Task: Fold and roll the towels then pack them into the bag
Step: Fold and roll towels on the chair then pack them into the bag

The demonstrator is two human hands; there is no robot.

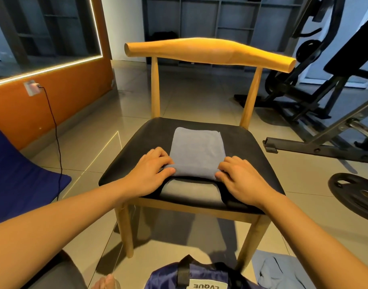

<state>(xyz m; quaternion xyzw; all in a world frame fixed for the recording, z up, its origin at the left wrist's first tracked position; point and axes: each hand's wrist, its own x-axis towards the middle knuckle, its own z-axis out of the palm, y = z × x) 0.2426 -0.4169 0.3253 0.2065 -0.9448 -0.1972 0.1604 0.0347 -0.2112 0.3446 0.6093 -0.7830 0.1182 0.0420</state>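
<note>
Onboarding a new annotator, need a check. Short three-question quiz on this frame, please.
1. True or false: the bag sits on the chair seat.
2. Which edge of the towel do the left hand and right hand grip? A near, B far, C side.
3. Name the round black thing on the floor right of the seat.
Key: 1 false, it is on the floor. 2 A. 3 a weight plate.

Left forearm [64, 222] and right forearm [316, 234] bare, reaching toward 12 o'clock. Left grip [151, 171] palm down, fingers curled, pinching towel [196, 152] at its 7 o'clock corner; right grip [242, 178] likewise at 5 o'clock.
</note>
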